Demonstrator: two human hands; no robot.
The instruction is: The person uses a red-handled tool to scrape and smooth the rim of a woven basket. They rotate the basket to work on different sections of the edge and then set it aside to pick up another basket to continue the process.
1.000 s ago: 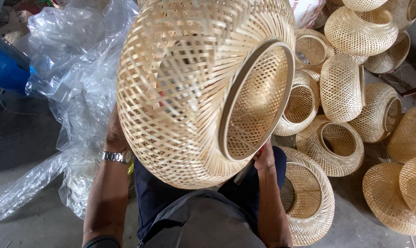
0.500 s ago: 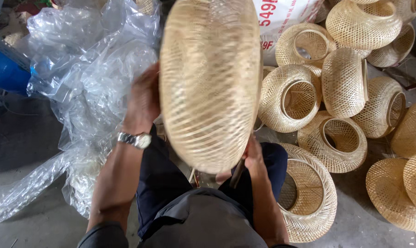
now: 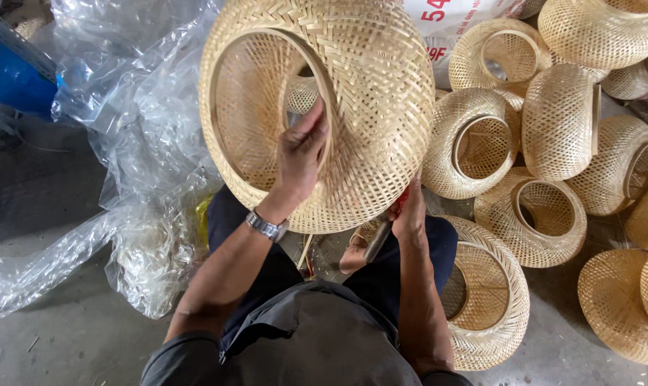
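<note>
A: Starting at the left hand [image 3: 300,159]. What is it doing?

B: It is gripping the wooden ring at the opening of a large woven bamboo shade [image 3: 324,107]. The fingers are hooking over the ring into the inside, and the thumb is pressing on the outer weave. A metal wristwatch [image 3: 267,226] is sitting on that wrist.

A: And the right hand [image 3: 410,211]?

B: It is resting against the lower right edge of the same shade, fingers curled. A slim handle-like tool [image 3: 378,239] is poking out just below it, but whether the hand is closing on it I cannot tell; the shade is hiding the fingertips.

A: Where is the shade lying?

B: It is being held up over the person's lap, tilted, with the round opening facing left and toward the camera. It is covering the knees and part of the dark trousers.

A: Moving outward, then.

B: To the left, crumpled clear plastic sheeting [image 3: 124,107] is spreading over the grey concrete floor [image 3: 66,336], with a blue object [image 3: 13,78] behind it at the edge. Just beside the right knee another woven shade [image 3: 488,300] is lying on its side. Beyond it, a heap of smaller bamboo shades [image 3: 553,129] is filling the right side, some with openings up, some tipped over. A white sack with red print [image 3: 445,18] is showing behind the held shade, at the top.
</note>
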